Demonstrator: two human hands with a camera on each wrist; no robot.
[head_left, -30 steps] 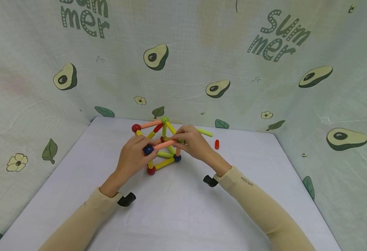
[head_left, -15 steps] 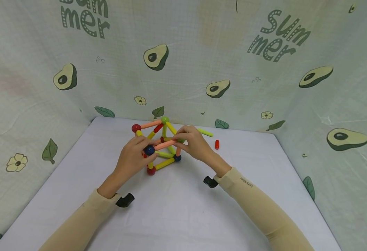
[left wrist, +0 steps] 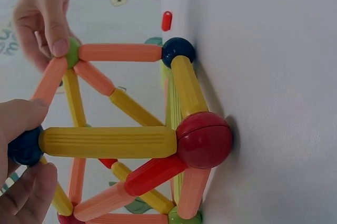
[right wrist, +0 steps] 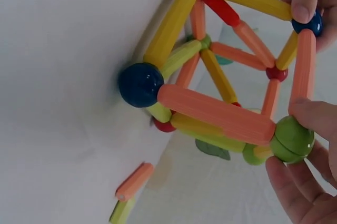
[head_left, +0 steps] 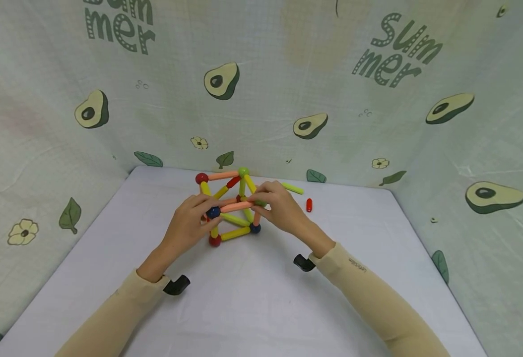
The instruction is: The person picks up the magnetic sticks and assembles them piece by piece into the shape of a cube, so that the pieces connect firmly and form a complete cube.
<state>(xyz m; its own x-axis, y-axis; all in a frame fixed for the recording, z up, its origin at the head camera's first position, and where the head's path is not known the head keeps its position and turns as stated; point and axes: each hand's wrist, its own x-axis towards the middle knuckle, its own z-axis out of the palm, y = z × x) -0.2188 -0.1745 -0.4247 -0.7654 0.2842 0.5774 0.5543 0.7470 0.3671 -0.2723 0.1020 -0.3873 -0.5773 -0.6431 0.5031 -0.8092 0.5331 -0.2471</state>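
A cube-like frame of magnetic sticks and balls stands on the white table (head_left: 252,287), its lower red ball (left wrist: 204,139) and lower blue ball (right wrist: 141,85) at the tabletop. My left hand (head_left: 185,220) pinches the upper near dark blue ball (head_left: 214,212) between thumb and fingers. At the neighbouring top corner, my right hand (head_left: 281,206) grips a green ball (right wrist: 293,139), mostly hidden by fingers in the head view. A salmon stick (head_left: 237,206) spans these two balls. Yellow, salmon and red sticks form the other edges and diagonals, as the yellow stick (left wrist: 108,142) shows.
A loose yellow-green stick (head_left: 293,188) and a short red stick (head_left: 309,205) lie on the table right of the frame. Behind rises a cloth backdrop (head_left: 261,99) printed with avocados, close to the table's back edge.
The frame has turned slightly, its far red and green top balls shifting right and the lower blue ball a little nearer. Both hands keep their hold on the same corner balls.
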